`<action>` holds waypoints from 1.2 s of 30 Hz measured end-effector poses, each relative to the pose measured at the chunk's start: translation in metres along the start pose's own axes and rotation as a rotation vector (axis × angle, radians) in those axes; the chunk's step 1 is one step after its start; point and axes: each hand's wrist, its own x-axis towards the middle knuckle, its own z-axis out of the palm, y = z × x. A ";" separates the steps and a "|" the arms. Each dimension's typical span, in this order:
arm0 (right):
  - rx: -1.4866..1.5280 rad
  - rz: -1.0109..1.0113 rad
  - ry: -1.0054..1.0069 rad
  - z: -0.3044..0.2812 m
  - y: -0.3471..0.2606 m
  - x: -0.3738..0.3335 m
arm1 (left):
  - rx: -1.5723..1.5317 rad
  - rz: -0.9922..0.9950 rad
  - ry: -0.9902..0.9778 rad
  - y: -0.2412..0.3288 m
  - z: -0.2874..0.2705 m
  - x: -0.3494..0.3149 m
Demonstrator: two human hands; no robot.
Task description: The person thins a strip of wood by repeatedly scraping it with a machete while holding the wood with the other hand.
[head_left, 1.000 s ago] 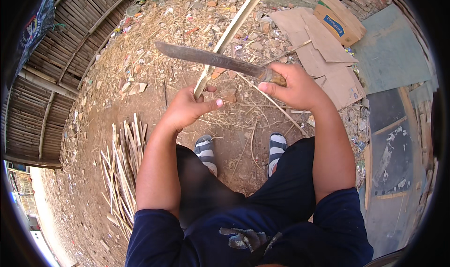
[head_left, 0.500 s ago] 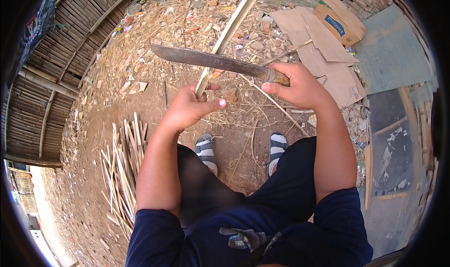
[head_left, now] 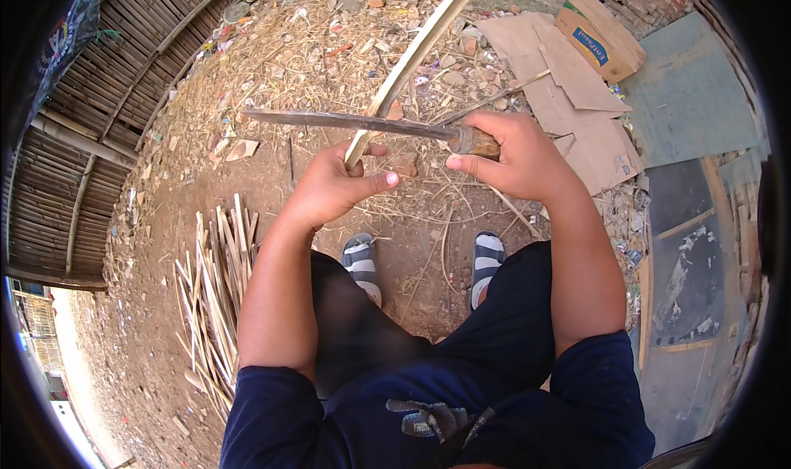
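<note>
You are sitting over bare dirt ground [head_left: 272, 197], and your left hand [head_left: 329, 190] is wrapping its fingers [head_left: 375, 180] closed around the near end of a long pale bamboo strip [head_left: 416, 53], which is running up and away from you toward the top edge of the view, tilted to the right. Your right hand [head_left: 515, 157] is gripping the wooden handle [head_left: 476, 143] of a long dark blade [head_left: 346, 122], fingers shut tight around it, and the blade is lying nearly level, pointing to your left and crossing the strip just above your left hand, touching or almost touching it; which of the two cannot be told. Your striped sandals [head_left: 362, 263] are showing below your hands, one on each foot, well apart from each other. A bundle of thin split bamboo slats [head_left: 214, 292] is lying on the ground just beside your left arm. Flattened cardboard sheets [head_left: 568, 82] are spreading out beyond your right hand, with dry straw and rubble [head_left: 329, 40] scattered between them and the woven bamboo wall [head_left: 107, 82] on the left.
</note>
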 end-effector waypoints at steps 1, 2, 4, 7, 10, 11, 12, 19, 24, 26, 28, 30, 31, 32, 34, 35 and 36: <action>-0.045 -0.092 0.104 0.005 0.003 -0.001 | 0.008 -0.006 0.002 0.003 0.001 -0.001; -0.091 -0.185 0.207 0.008 0.004 -0.001 | 0.016 -0.012 0.003 0.005 0.001 -0.001; -0.162 -0.212 0.293 0.009 0.004 0.001 | 0.030 -0.018 0.012 0.006 0.001 -0.002; -0.264 -0.231 0.365 0.011 0.009 0.002 | 0.045 -0.008 0.022 0.006 0.001 0.000; -0.352 -0.024 0.207 0.009 -0.003 0.002 | 0.049 0.005 0.048 0.005 0.003 -0.001; -0.378 0.080 0.120 0.009 -0.008 0.002 | 0.053 0.010 0.065 0.004 0.005 -0.001; -0.394 0.063 0.108 0.009 -0.009 0.002 | 0.056 0.017 0.081 0.004 0.006 -0.001; -0.438 -0.093 0.192 0.012 0.000 0.001 | 0.101 0.058 0.168 0.003 0.009 0.000; -0.442 -0.090 0.215 0.012 0.005 0.004 | 0.131 0.058 0.182 0.014 0.015 -0.003; -0.440 -0.080 0.197 0.014 0.003 0.003 | 0.127 0.058 0.183 0.011 0.016 -0.001; -0.441 -0.109 0.173 0.021 -0.004 0.005 | 0.140 0.054 0.182 0.008 0.017 0.001; -0.441 -0.115 0.176 0.024 -0.007 0.006 | 0.167 0.045 0.184 0.007 0.016 0.002; -0.441 -0.106 0.191 0.024 -0.006 0.007 | 0.167 0.044 0.182 0.009 0.015 0.001; -0.441 -0.097 0.207 0.025 -0.006 0.008 | 0.166 0.042 0.181 0.013 0.015 0.000; -0.446 -0.116 0.217 0.025 0.000 0.008 | 0.156 0.051 0.178 0.015 0.017 0.000; -0.449 -0.125 0.222 0.025 0.001 0.009 | 0.150 0.057 0.178 0.012 0.019 0.001; -0.450 -0.136 0.224 0.025 0.001 0.009 | 0.143 0.060 0.178 0.010 0.020 0.001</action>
